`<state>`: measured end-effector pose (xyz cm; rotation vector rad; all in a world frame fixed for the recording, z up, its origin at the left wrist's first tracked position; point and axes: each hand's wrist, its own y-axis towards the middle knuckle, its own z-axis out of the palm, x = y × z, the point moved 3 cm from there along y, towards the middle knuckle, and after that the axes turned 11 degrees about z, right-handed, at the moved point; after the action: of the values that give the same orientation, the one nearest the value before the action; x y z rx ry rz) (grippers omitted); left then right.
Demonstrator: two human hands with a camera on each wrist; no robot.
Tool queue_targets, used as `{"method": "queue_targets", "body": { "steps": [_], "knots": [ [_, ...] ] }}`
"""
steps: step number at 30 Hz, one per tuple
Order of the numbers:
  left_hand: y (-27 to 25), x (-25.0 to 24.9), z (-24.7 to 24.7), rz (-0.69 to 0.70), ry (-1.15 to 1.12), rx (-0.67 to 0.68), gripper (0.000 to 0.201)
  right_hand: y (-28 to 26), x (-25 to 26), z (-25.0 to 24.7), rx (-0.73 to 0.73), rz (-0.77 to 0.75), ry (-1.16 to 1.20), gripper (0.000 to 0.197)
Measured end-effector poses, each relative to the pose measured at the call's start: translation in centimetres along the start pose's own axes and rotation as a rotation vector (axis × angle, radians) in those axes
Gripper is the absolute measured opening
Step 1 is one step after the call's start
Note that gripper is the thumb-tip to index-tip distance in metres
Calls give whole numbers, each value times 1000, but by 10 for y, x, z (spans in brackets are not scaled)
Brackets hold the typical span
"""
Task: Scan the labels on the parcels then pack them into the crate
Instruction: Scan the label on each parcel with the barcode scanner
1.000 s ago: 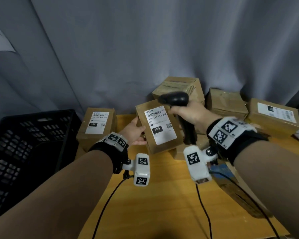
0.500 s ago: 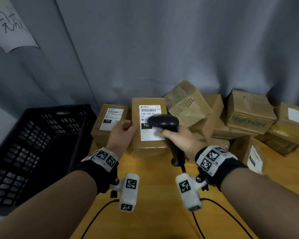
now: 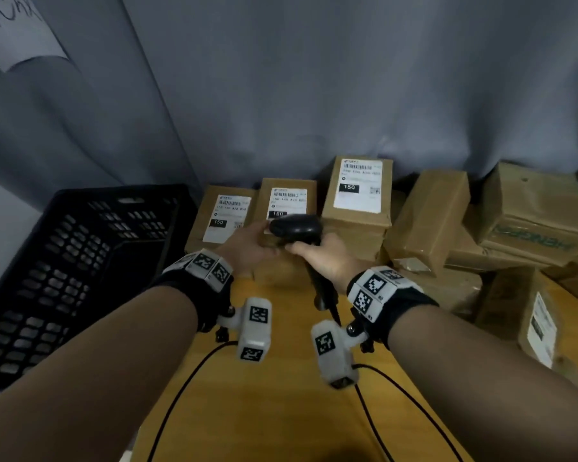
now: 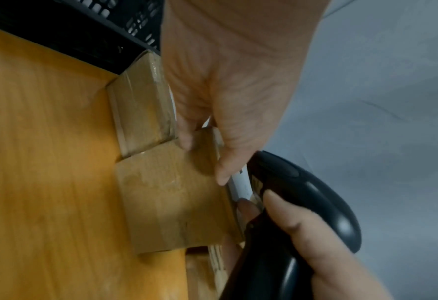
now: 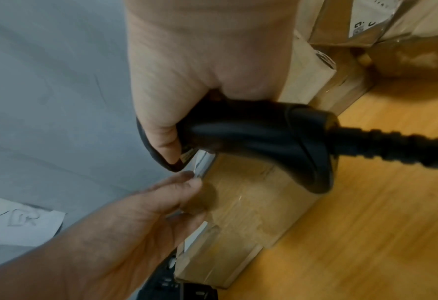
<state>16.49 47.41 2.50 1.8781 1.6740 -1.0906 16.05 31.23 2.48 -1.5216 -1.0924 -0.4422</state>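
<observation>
Three labelled cardboard parcels stand in a row at the back of the table. My left hand pinches the near top edge of the middle parcel, thumb on its front face and fingers at the label edge. My right hand grips the handle of a black barcode scanner, whose head hovers just over that parcel's label and hides its lower part. In the right wrist view the scanner crosses the parcel. The black crate stands at the left.
Another labelled parcel stands between the crate and the middle one, and a taller labelled parcel is on the right. A pile of brown boxes fills the back right. Cables trail over the wooden table. A grey curtain hangs behind.
The parcel held up in front of the scanner has come down onto the table beside the left labelled parcel. The scanner followed it down and left; my left hand shifted to its near edge.
</observation>
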Motion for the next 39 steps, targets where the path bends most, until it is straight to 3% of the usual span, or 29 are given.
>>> {"method": "queue_targets", "body": {
  "steps": [5,9,13,17,23,27,32,36,39],
  "knots": [
    [20,13,-10,-32,177,70,48,21,8,0,19,28,-43,37],
    [29,16,-14,-90,263,51,46,25,16,-4,38,33,-103,22],
    [32,17,-17,-128,249,-4,37,12,19,-18,4,-31,-118,24],
    [37,-13,-18,-52,160,-129,41,-10,28,-56,-86,-133,-79,17],
    [56,-75,9,-44,-9,-113,56,-16,35,-126,-298,-132,121,18],
    [64,-92,23,-176,-68,-86,63,-10,21,-144,-280,-41,269,13],
    [56,-100,48,-225,-464,-109,44,-8,-1,-140,-178,70,403,38],
    [40,-101,62,-268,-720,-78,30,-27,-11,-149,-183,69,551,30],
    [33,-106,68,-248,-855,-82,45,-40,-20,-156,-203,30,553,33]
  ]
}}
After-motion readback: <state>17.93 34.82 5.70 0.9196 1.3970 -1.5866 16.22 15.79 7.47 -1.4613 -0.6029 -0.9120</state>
